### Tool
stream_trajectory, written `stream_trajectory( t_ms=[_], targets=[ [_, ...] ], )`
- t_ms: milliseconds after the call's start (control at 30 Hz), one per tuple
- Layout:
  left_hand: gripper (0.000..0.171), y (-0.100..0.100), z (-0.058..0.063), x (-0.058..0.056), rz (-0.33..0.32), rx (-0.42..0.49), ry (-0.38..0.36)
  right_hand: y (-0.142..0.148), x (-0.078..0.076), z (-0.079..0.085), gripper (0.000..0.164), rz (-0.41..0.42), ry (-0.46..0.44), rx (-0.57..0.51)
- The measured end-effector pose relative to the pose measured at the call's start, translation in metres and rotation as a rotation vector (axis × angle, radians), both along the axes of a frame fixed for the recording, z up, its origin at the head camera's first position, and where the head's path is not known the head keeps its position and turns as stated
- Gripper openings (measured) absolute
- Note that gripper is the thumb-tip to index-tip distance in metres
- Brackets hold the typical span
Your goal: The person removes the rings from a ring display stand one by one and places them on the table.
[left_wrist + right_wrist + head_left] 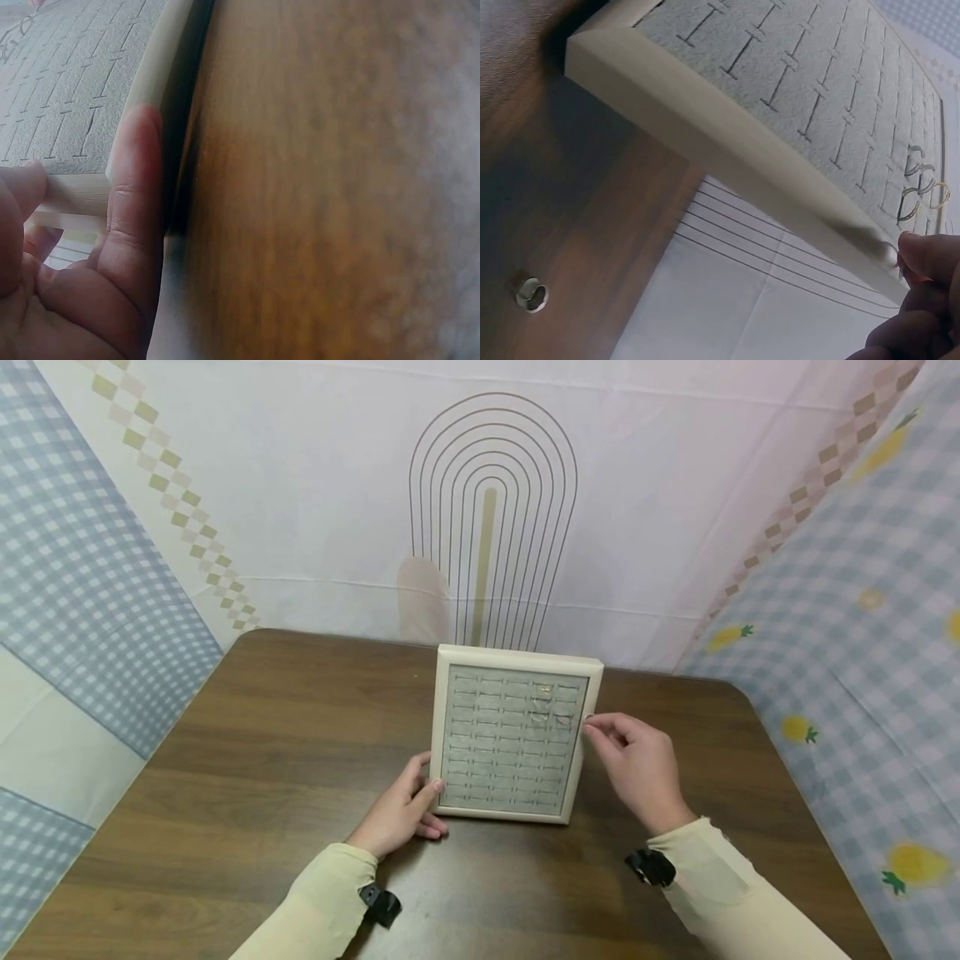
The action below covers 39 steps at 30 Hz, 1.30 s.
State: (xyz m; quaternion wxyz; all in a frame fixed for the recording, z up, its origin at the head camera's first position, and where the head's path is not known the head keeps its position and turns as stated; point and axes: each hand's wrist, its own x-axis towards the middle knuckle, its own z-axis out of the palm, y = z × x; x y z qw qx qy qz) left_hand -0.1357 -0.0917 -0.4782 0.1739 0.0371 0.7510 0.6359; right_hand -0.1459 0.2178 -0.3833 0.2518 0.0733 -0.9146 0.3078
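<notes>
A ring display board (504, 760) with a cream frame and grey slotted padding stands tilted on the table. My left hand (401, 806) grips its lower left corner, thumb on the front edge; one finger (135, 180) lies along the bottom edge. Near the upper right edge, my right hand (637, 764) pinches a small ring (588, 717), mostly hidden by the fingertips in the right wrist view. Several rings sit in the slots at the board's upper right, among them a gold ring (940, 196) and a silver ring (909, 204).
A loose silver ring (532, 295) lies on the brown wooden table (300, 718), seen in the right wrist view. Behind the table hangs a white cloth (315, 485) with arch lines. Checked cloths hang at the left and right sides.
</notes>
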Motion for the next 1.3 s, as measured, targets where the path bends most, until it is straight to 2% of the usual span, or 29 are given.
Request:
stream_trajectory(
  t_ms=[300,767,1000,1300],
  targets=[
    [0.052,-0.002,0.002,0.000,-0.003,0.013,0.000,0.009,0.005,-0.009,0.006,-0.031,-0.111,-0.033],
    [0.050,-0.002,0.008,-0.004,0.000,0.011,0.000,0.018,0.004,-0.016,0.007,-0.047,-0.133,0.002],
    [0.052,-0.001,0.004,-0.002,-0.011,0.000,-0.007,0.025,0.008,-0.025,0.010,-0.063,-0.247,0.008],
    [0.052,-0.001,0.002,0.000,-0.004,0.020,-0.010,0.037,0.011,-0.039,0.011,-0.069,-0.323,0.026]
  ],
)
